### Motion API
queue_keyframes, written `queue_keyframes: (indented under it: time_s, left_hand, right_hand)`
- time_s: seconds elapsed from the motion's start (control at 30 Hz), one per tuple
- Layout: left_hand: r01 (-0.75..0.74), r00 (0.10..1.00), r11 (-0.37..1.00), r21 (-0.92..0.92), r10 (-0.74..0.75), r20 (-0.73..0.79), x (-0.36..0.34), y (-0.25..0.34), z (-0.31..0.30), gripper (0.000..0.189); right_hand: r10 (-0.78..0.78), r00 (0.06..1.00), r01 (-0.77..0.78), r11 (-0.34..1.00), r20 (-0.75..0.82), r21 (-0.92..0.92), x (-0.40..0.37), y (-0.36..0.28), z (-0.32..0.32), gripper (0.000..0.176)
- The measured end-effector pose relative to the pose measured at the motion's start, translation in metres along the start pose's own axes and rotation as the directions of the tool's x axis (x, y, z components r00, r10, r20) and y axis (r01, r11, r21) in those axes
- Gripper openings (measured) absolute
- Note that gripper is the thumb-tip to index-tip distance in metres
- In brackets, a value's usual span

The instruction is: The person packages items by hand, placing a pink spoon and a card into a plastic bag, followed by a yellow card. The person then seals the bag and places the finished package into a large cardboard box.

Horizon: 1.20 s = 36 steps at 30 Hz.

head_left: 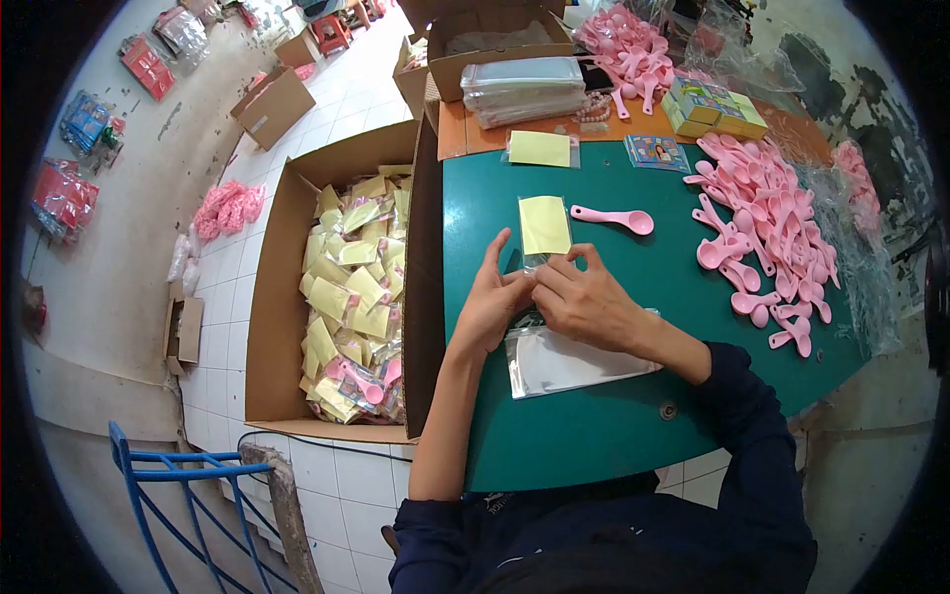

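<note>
A clear plastic bag with a yellow card inside lies on the green table in front of me. My left hand pinches the bag's near end between thumb and fingers, its index finger stretched out. Against it, my right hand grips the same end with closed fingertips. Just right of the card rests a pink spoon, touched by neither hand. Beneath my right wrist is a stack of clear plastic bags. Farther back lies another yellow card, in clear plastic.
On the right is a heap of pink spoons. Colourful printed cards and yellow-edged card stacks stand behind. A tall cardboard box full of packed bags adjoins the table's left edge. More clear bags lie at the back.
</note>
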<state>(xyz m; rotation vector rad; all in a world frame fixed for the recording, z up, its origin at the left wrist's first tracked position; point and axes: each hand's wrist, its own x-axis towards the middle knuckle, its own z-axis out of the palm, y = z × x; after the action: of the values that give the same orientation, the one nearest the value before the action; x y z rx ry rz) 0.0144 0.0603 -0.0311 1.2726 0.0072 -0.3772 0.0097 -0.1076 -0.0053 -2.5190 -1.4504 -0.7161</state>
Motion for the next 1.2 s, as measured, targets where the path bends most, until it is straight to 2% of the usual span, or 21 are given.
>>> queue_keyframes:
  time_s: [0.07,0.17,0.27,0.33,0.37,0.4,0.43,0.47,0.5,0.53,0.6,0.63,0.67,0.73,0.77,0.8,0.83,0.87,0.97,1.03,1.2]
  left_hand:
    - [-0.131,0.99,0.963,0.236,0.14,-0.024,0.005,-0.01,0.001,0.073]
    - [-0.146,0.982,0.886,0.441,0.182,-0.041,0.006,-0.015,0.001,0.069]
    - [-0.111,0.989,0.934,0.338,0.137,-0.052,0.005,-0.006,0.001,0.067]
    - [-0.023,1.0,0.987,0.159,0.025,-0.009,-0.002,0.005,0.01,0.065]
    - [0.029,0.999,0.997,0.069,-0.031,0.023,-0.004,0.007,0.014,0.063]
    - [0.021,0.999,0.994,0.108,-0.025,0.031,-0.004,0.007,0.014,0.064]
    - [0.032,0.999,0.992,0.122,-0.036,0.032,-0.003,0.007,0.014,0.064]
    - [0.041,0.999,0.99,0.135,-0.045,0.029,-0.001,0.004,0.013,0.063]
    - [0.052,0.998,0.988,0.147,-0.056,0.023,0.0,0.003,0.013,0.063]
    - [0.063,0.998,0.986,0.155,-0.062,-0.008,-0.001,0.005,0.017,0.057]
    - [0.073,0.997,0.983,0.169,-0.068,-0.036,-0.001,0.003,0.017,0.052]
    - [0.075,0.996,0.982,0.175,-0.067,-0.054,0.001,0.003,0.017,0.05]
    - [0.074,0.997,0.981,0.177,-0.066,-0.046,0.002,0.006,0.016,0.048]
    - [0.091,0.996,0.979,0.184,-0.086,-0.032,0.001,0.005,0.017,0.045]
    - [0.086,0.996,0.981,0.173,-0.081,-0.033,0.0,0.004,0.019,0.045]
    - [0.082,0.996,0.982,0.168,-0.077,-0.036,0.0,0.005,0.019,0.045]
    - [0.079,0.996,0.983,0.165,-0.074,-0.041,-0.001,0.005,0.018,0.044]
    - [0.067,0.997,0.985,0.157,-0.062,-0.039,-0.002,0.003,0.017,0.046]
    - [0.003,0.999,0.982,0.189,0.003,-0.035,0.002,-0.005,0.01,0.05]
    - [-0.052,0.997,0.961,0.272,0.065,-0.039,0.003,-0.008,0.007,0.052]
    - [-0.069,0.994,0.95,0.306,0.092,-0.063,0.003,-0.01,0.007,0.057]
  right_hand:
    - [0.034,0.998,-0.04,0.993,0.051,0.111,-0.001,0.003,0.002,0.01]
    - [0.001,0.988,-0.06,0.925,0.156,0.375,-0.003,0.015,-0.006,0.007]
    - [0.02,0.963,-0.188,0.768,0.27,0.612,-0.011,0.036,-0.031,0.009]
    - [0.049,0.956,-0.271,0.53,0.29,0.804,-0.026,0.067,-0.052,0.011]
    - [0.081,0.939,-0.323,0.532,0.333,0.783,-0.04,0.091,-0.067,0.012]
    - [0.114,0.921,-0.373,0.533,0.373,0.759,-0.058,0.12,-0.083,0.013]
    - [0.21,0.887,-0.462,0.428,0.412,0.776,-0.079,0.154,-0.1,0.017]
    - [0.512,0.702,-0.663,0.22,0.494,0.715,-0.102,0.183,-0.122,0.011]
    - [0.609,0.638,-0.734,0.296,0.471,0.612,-0.129,0.225,-0.145,0.009]
    - [0.833,0.506,-0.783,0.336,0.222,0.524,-0.172,0.267,-0.158,0.017]
    - [0.938,0.338,-0.899,0.345,-0.075,0.271,-0.221,0.301,-0.169,0.021]
    - [0.932,0.343,-0.906,0.361,-0.116,0.221,-0.218,0.291,-0.164,0.023]
    - [0.912,0.398,-0.88,0.411,-0.103,0.24,-0.215,0.282,-0.155,0.026]
    - [0.826,0.561,-0.772,0.5,0.052,0.392,-0.159,0.216,-0.129,0.03]
    - [0.71,0.684,-0.695,0.562,0.169,0.448,-0.118,0.17,-0.116,0.032]
    - [0.584,0.755,-0.653,0.632,0.297,0.418,-0.073,0.117,-0.108,0.029]
    - [0.284,0.943,-0.332,0.838,0.174,0.433,-0.055,0.092,-0.082,0.02]
    - [0.341,0.854,-0.513,0.682,0.393,0.522,-0.033,0.058,-0.078,0.022]
    - [0.14,0.949,-0.269,0.824,0.281,0.498,-0.018,0.013,-0.041,0.024]
    - [0.142,0.973,-0.209,0.876,0.182,0.435,-0.008,-0.001,-0.029,0.021]
    - [0.175,0.94,-0.3,0.829,0.292,0.471,-0.009,-0.006,-0.026,0.014]
